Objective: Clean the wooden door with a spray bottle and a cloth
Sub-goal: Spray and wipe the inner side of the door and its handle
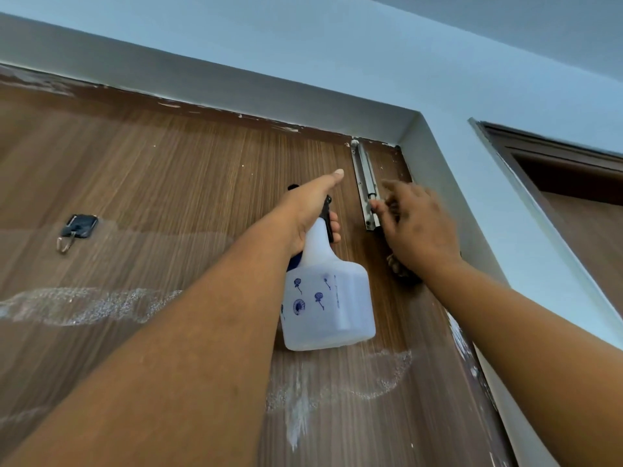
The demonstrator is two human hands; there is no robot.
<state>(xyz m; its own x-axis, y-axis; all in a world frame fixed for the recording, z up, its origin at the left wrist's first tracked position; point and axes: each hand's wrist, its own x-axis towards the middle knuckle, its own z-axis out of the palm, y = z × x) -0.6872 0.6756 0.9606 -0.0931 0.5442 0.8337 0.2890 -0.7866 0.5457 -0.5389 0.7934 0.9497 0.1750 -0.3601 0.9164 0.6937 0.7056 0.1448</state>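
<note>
1. Overhead, the left hand [310, 210] grips a white spray bottle [328, 298] by its neck, against the wooden door [151, 170].
2. Just right, the right hand [418, 227] presses a dark cloth [401, 269] to the door, fingers spread.

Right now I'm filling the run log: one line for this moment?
left hand grips spray bottle | right hand presses cloth on wooden door near metal bracket | door wet-streaked

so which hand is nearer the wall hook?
Left. The left hand, gripping the spray bottle, is right of the hook; the right hand, over by the metal latch, is farther right.
</note>
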